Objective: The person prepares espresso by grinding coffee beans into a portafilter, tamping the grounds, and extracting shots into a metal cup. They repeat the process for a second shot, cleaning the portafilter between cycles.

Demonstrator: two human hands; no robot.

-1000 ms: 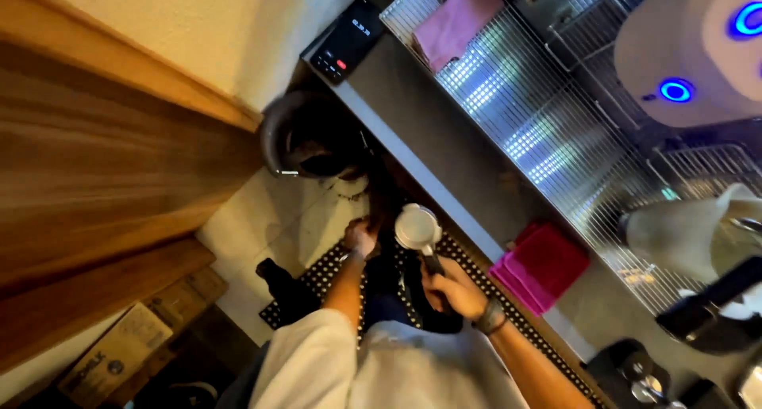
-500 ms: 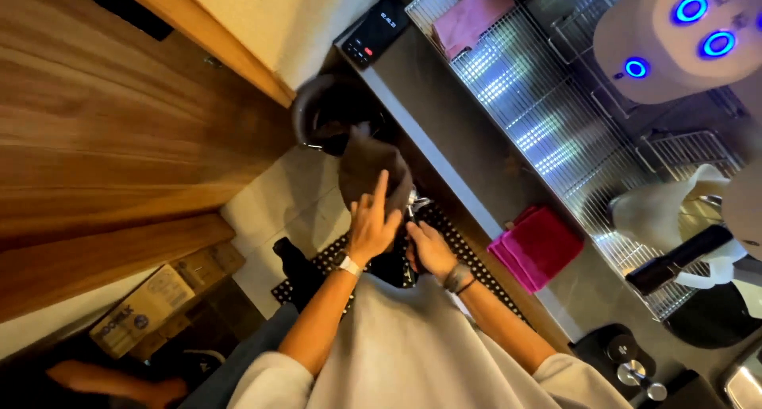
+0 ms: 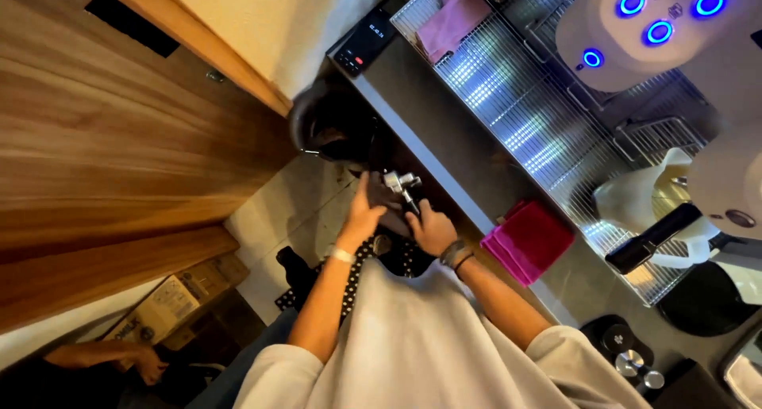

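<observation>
My right hand (image 3: pixel 432 230) grips the dark handle of a metal portafilter (image 3: pixel 399 183), held in front of me just below the counter edge. My left hand (image 3: pixel 363 216) presses a dark cloth (image 3: pixel 390 211) against the portafilter's head. The cloth hides the basket, and only the shiny spouts stick out. A pale band is on my left wrist and dark bracelets are on my right wrist.
A black round bin (image 3: pixel 329 127) sits just beyond my hands. On the steel counter (image 3: pixel 444 139) lie a black scale (image 3: pixel 361 44), a folded pink cloth (image 3: pixel 528 238), a wire drip grate (image 3: pixel 508 115) and a white machine with blue rings (image 3: pixel 651 20). Another person's hand (image 3: pixel 135 361) shows at bottom left.
The portafilter's open basket was bare in my right hand. My left hand brought the dark cloth over it, and both hands moved up toward the bin.
</observation>
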